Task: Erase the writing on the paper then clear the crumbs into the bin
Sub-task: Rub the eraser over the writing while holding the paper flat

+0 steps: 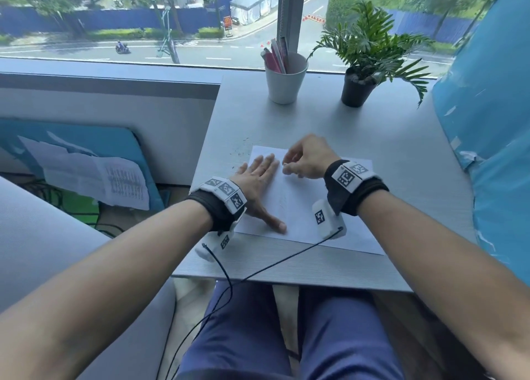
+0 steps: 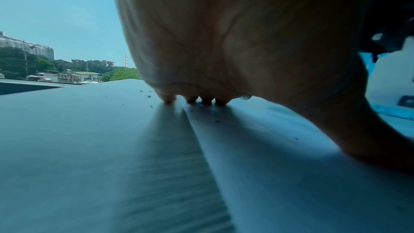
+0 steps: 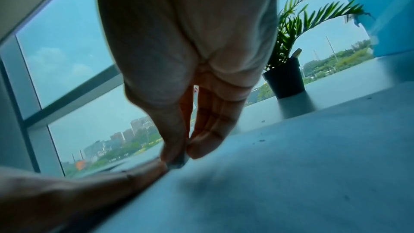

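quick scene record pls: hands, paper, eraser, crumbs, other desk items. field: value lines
left hand: left hand flat on the paper, fingers straight, pressing it down
right hand: right hand pinches a small eraser at the sheet, next to the left fingertips
paper: white sheet lying flat on the grey desk; no clear writing visible
crumbs: dark crumbs on the desk past the sheet's far left corner; a few on the sheet
other items: white cup of pens, potted plant at the window side
bin: not in view
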Action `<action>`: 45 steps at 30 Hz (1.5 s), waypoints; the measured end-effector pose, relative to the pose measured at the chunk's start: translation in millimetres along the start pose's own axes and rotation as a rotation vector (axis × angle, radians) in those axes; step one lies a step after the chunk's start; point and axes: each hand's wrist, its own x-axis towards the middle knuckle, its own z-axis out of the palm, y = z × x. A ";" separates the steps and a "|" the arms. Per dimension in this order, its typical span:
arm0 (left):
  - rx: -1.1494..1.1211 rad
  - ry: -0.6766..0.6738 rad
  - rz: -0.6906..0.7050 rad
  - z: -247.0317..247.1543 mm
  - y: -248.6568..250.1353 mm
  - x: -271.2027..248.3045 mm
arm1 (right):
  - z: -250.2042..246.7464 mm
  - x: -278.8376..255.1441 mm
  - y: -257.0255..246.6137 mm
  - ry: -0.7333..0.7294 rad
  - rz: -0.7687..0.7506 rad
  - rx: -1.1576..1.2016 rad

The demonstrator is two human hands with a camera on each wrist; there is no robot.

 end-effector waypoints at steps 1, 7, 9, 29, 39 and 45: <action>-0.004 0.003 -0.002 0.8 -0.6 0.1 | 2.5 3.6 -1.0 0.036 -0.010 -0.030; -0.028 0.023 -0.007 5.7 0.9 0.4 | 12.7 -17.7 -8.8 -0.251 -0.145 -0.166; -0.023 0.025 -0.006 6.2 0.5 0.5 | 9.0 -17.2 -11.1 -0.354 -0.200 -0.202; 0.003 0.009 -0.019 5.1 3.4 -2.1 | 15.7 -44.3 -11.7 -0.373 -0.169 -0.214; 0.011 -0.023 -0.008 2.1 5.0 -2.0 | 14.4 -45.5 -10.5 -0.232 -0.115 -0.150; 0.017 -0.027 -0.009 -0.5 7.4 -2.7 | 1.6 -13.0 -7.0 -0.080 -0.041 -0.124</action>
